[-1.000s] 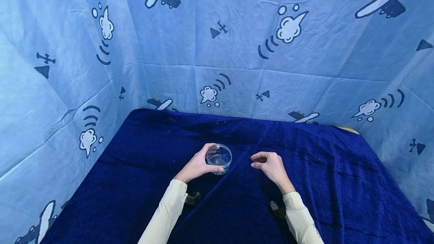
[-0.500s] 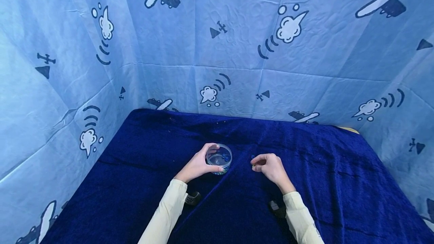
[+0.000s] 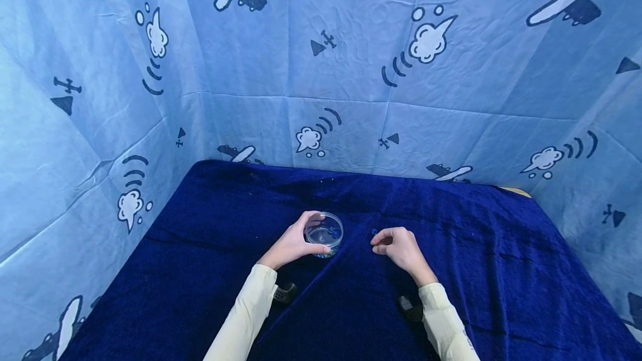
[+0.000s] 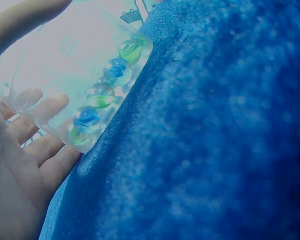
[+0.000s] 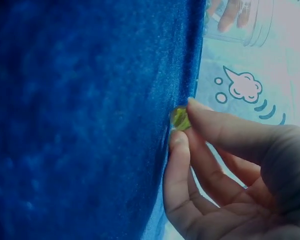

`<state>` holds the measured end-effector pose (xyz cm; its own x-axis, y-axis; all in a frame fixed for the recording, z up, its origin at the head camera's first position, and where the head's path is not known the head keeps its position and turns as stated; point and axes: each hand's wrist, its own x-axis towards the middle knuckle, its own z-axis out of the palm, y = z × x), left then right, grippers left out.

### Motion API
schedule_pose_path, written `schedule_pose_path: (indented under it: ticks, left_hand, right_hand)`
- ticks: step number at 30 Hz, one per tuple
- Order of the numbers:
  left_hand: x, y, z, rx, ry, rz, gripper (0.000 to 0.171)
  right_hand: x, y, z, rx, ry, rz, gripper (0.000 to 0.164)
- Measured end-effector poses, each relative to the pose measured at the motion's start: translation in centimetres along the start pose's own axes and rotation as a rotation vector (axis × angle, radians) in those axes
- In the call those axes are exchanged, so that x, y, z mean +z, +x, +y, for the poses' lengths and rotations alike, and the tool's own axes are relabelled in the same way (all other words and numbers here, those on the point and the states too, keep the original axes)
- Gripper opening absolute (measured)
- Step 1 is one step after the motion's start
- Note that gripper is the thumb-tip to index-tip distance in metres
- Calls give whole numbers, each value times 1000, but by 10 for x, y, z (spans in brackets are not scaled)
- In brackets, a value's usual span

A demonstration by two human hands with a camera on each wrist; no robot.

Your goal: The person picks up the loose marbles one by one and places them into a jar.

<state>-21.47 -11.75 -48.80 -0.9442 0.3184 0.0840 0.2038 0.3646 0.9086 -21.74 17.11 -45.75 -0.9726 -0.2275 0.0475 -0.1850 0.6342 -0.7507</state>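
My left hand holds a clear round jar with no lid on it, thumb on the near side and fingers behind. Several glass marbles with blue and green swirls lie along its bottom in the left wrist view. To the right of the jar, low over the cloth, my right hand pinches a yellow-green marble between thumb and finger. A small blue marble lies on the cloth just beyond those fingertips.
Dark blue velvet cloth with some folds covers the table. Light blue sheets printed with planes and clouds hang behind and at both sides. Dark devices sit by the wrists. A yellow edge shows at the back right.
My right hand has dipped slightly, and the blue marble beside its fingertips has come into sight. My left hand and the jar have stayed in place.
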Motion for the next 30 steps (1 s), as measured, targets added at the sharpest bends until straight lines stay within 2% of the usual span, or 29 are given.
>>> schedule_pose_path:
  ticks: [11,22,30]
  left_hand:
    - [-1,-1,3,-4,27,6,83]
    - [-1,1,3,-16,26,3,83]
    - [0,0,4,-20,19,3,84]
  right_hand:
    - [-1,1,-3,29,-25,30,4]
    - [-5,4,-17,-48,15,72,6]
    - [-3,5,-27,-55,55,100,6]
